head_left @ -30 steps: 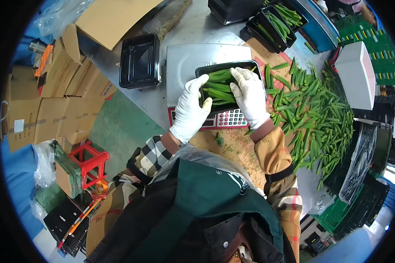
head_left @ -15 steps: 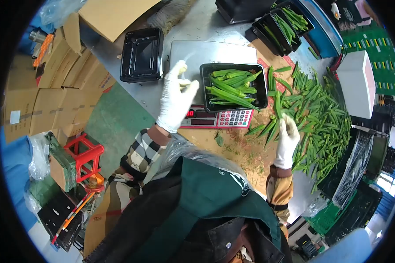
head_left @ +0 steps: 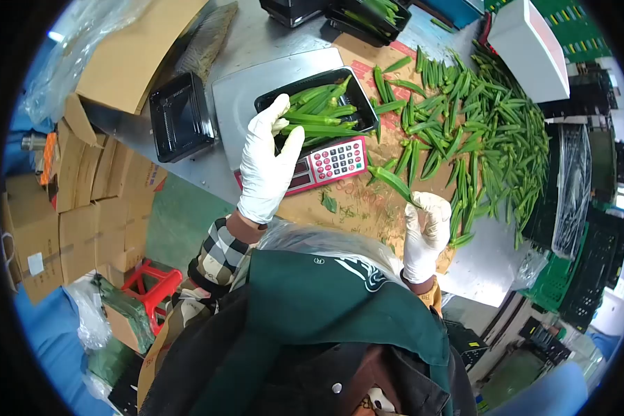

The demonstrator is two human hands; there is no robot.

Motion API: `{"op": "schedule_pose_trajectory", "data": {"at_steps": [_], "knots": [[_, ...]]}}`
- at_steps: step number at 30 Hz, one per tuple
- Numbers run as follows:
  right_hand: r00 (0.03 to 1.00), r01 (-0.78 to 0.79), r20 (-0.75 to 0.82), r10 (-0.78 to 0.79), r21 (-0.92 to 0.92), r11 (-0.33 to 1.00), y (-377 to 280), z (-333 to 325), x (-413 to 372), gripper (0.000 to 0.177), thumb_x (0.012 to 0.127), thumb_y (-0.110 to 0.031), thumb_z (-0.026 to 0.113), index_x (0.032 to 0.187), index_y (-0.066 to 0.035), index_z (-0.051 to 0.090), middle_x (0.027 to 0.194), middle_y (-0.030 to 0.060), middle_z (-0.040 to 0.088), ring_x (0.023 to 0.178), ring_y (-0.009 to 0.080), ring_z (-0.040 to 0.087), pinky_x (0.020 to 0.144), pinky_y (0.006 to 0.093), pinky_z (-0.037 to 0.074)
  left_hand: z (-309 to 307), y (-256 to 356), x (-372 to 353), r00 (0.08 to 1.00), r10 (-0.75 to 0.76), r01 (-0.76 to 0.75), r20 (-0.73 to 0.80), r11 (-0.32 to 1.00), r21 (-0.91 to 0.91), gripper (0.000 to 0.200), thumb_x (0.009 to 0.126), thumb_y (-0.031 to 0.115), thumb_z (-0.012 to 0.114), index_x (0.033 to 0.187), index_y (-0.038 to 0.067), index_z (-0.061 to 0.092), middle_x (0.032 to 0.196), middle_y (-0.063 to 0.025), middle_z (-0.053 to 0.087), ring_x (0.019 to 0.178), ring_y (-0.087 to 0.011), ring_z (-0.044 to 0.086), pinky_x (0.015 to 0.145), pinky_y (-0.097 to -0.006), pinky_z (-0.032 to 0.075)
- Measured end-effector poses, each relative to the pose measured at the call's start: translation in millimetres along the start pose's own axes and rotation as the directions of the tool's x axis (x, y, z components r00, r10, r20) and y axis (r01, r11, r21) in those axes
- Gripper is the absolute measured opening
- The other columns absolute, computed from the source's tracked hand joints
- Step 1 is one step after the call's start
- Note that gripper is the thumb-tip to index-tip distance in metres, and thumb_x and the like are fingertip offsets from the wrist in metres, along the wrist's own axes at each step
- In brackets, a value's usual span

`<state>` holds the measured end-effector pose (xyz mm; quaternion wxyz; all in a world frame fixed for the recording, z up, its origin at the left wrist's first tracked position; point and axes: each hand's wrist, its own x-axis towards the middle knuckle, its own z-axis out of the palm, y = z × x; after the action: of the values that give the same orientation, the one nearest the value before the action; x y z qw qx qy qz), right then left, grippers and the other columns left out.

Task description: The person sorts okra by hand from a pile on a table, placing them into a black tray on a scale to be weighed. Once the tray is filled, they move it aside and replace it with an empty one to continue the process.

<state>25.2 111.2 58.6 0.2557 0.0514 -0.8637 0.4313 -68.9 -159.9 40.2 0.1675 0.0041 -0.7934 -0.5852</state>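
Black tray (head_left: 312,83) on scale (head_left: 236,97), okra (head_left: 319,118) inside; right hand (head_left: 426,232) — pinching pod (head_left: 394,184)

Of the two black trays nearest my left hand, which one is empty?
The tray left of the scale, on the table; the tray on the scale holds okra.

Gloves on left hand (head_left: 267,166) and right hand (head_left: 426,236): thin rubber, matt.
Tray (head_left: 366,102): glossy plastic.
Scale pan (head_left: 236,104): brushed metal.
Bench (head_left: 201,173): smooth dull metal.
Okra pod (head_left: 394,184): matt, ridged skin.
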Motion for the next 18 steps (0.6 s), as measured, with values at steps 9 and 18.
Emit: {"op": "schedule_pose_trajectory", "data": {"at_steps": [9, 18], "knots": [[0.987, -0.154, -0.011, 0.158, 0.145, 0.977, -6, -2, -5, 0.031, 0.081, 0.009, 0.074, 0.108, -0.004, 0.070, 0.108, 0.0101, 0.067, 0.099, 0.0227, 0.063, 0.086, 0.0339, 0.052, -10, -1, -2, 0.991, -0.134, 0.130, -0.027, 0.983, -0.129, 0.052, 0.093, 0.002, 0.068, 0.142, 0.002, 0.052, 0.128, -0.0111, 0.060, 0.108, -0.0151, 0.059, 0.098, -0.0300, 0.050], [0.945, -0.304, -0.069, 0.318, 0.168, 0.938, 11, -13, -13, 0.024, 0.086, 0.005, 0.072, 0.108, -0.003, 0.069, 0.107, 0.0054, 0.065, 0.096, 0.0143, 0.060, 0.081, 0.0274, 0.049, -51, -32, 26, 0.969, -0.161, 0.130, -0.189, 0.978, -0.165, 0.045, 0.095, 0.006, 0.069, 0.137, 0.000, 0.055, 0.133, -0.0141, 0.062, 0.118, -0.0193, 0.061, 0.103, -0.0319, 0.047]]}}
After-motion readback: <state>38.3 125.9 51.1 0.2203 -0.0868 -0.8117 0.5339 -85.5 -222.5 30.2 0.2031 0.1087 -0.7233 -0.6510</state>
